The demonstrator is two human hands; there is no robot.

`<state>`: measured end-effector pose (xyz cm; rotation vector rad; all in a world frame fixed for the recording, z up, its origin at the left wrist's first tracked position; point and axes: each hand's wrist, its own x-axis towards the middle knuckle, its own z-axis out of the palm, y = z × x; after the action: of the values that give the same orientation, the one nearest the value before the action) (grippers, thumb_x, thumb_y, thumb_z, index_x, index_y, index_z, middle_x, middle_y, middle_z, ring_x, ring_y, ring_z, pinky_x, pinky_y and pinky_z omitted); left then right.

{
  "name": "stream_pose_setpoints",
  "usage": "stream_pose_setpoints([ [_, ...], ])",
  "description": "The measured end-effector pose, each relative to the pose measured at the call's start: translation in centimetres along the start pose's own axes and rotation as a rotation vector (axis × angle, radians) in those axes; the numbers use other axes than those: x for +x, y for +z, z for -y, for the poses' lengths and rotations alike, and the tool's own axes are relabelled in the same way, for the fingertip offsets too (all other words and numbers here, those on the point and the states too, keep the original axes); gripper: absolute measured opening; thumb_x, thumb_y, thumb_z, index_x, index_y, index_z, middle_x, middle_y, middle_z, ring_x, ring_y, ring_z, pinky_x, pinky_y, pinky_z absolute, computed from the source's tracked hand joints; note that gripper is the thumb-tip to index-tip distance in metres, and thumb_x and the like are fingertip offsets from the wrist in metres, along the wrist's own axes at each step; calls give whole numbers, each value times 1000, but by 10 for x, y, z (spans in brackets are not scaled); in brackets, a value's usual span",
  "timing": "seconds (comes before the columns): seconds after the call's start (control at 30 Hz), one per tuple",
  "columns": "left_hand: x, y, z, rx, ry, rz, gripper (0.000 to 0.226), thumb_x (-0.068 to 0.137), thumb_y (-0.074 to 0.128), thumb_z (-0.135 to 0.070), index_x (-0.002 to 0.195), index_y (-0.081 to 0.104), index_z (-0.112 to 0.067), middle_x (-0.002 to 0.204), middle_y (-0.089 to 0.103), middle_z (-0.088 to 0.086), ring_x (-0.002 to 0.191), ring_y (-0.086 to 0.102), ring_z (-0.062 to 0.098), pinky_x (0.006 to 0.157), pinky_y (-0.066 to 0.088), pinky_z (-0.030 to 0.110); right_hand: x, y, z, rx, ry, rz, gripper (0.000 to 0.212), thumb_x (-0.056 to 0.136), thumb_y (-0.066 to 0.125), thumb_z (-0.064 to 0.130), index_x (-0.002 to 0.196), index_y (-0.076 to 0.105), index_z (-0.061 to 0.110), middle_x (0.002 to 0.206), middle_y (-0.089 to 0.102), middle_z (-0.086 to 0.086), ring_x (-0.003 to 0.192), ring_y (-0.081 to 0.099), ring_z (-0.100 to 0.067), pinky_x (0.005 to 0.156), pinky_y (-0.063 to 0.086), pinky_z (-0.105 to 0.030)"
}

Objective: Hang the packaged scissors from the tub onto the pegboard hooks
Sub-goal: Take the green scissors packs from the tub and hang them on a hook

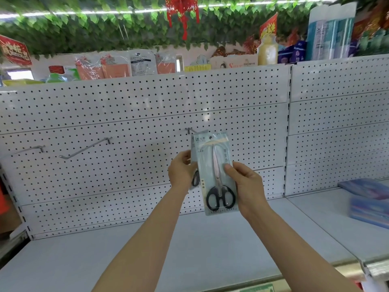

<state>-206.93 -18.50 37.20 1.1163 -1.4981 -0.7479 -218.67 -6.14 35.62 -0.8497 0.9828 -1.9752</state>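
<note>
I hold a pack of scissors (219, 175) up in front of the white pegboard (126, 114). My right hand (247, 186) is pinched on the right side of the pack, with my thumb flat on the front. The scissors inside have black handles at the bottom and point up.

My left hand (182, 167) is closed on the left edge of another pack (194, 165) that sits just behind the first one. I can only see a thin strip of it and one black handle.

The top of the front pack is right at a hook (190, 130) on the board. The little hole at the top of the pack is near the hook, but I cannot tell if the hook is through it yet.

Two more hooks (84, 148) stick out to the left, with nothing on them. I cannot see the tub from here.

What could go wrong? I think the hole is small, so the hook tip could miss it and poke the card. If I let go too soon, the pack could drop onto the shelf (189, 249) below. The two packs are pressed close, so pushing one could knock the other off. If I tilt the pack, the hole may not line up.
</note>
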Motion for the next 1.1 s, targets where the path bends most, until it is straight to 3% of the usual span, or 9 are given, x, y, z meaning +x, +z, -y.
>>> stream_pose_setpoints([
  [0.1, -10, -15, -18, -125, 113, -71, 36, 91, 66, -19, 127, 62, -24, 122, 64, -12, 103, 60, 3, 92, 49, 24, 5, -1, -3, 10, 28, -45, 16, 80, 77, 13, 94, 74, 7, 96, 74, -14, 88, 69, -33, 88, 56, -48],
  [0.2, -24, -28, -40, -158, 407, -153, 31, 98, 53, -30, 128, 62, -28, 129, 58, -12, 115, 54, 0, 96, 46, 18, 11, 1, -5, 7, 36, -66, 22, 77, 79, 16, 96, 74, 7, 104, 73, -17, 104, 66, -40, 93, 53, -54],
  [0.27, -30, -30, -49, -47, 602, -112, 34, 95, 57, -37, 128, 62, -30, 133, 53, -17, 126, 45, 3, 101, 37, 14, 14, 5, -7, -2, 33, -53, 18, 79, 77, 15, 95, 74, 6, 104, 72, -21, 101, 66, -42, 90, 53, -56],
  [0.37, -30, -25, -55, 176, 713, -33, 45, 84, 70, -42, 126, 63, -27, 128, 53, -22, 125, 41, 4, 97, 30, 6, 20, 9, -12, -17, 32, -47, 18, 80, 76, 14, 93, 73, 3, 98, 71, -24, 85, 66, -33, 88, 54, -55],
  [0.57, -8, -14, -43, 362, 676, -9, 53, 77, 77, -39, 125, 63, -22, 127, 59, -12, 125, 40, 11, 94, 36, 20, 34, 13, -26, -59, 45, -64, 6, 84, 73, 12, 86, 73, 7, 82, 72, -11, 75, 67, -26, 80, 58, -45],
  [0.67, 4, -9, -41, 412, 663, 7, 53, 78, 76, -39, 126, 63, -20, 128, 58, -11, 126, 38, 13, 91, 36, 20, 46, 17, -29, -112, 40, -73, 13, 86, 71, 15, 91, 72, 3, 83, 72, -13, 73, 67, -27, 75, 59, -44],
  [0.83, 22, -5, -35, 445, 657, 16, 52, 79, 75, -38, 126, 62, -20, 127, 58, -11, 124, 38, 14, 89, 42, 25, 64, 23, -34, -228, 21, -89, 15, 89, 67, 17, 93, 70, 3, 77, 70, -6, 67, 64, -19, 61, 57, -30],
  [0.97, 27, -5, -33, 447, 647, 30, 52, 80, 74, -38, 128, 61, -22, 130, 56, -11, 127, 36, 13, 90, 45, 28, 71, 24, -37, -397, -17, -75, 15, 90, 63, 17, 94, 70, 5, 82, 70, -6, 71, 62, -18, 65, 55, -32],
  [1.1, 21, -8, -33, 473, 626, 64, 57, 83, 71, -41, 134, 55, -24, 143, 49, -11, 134, 34, 11, 102, 42, 32, 64, 16, -33, -523, -91, -69, 15, 90, 61, 17, 102, 68, 9, 93, 71, -4, 88, 68, -21, 76, 57, -32],
])
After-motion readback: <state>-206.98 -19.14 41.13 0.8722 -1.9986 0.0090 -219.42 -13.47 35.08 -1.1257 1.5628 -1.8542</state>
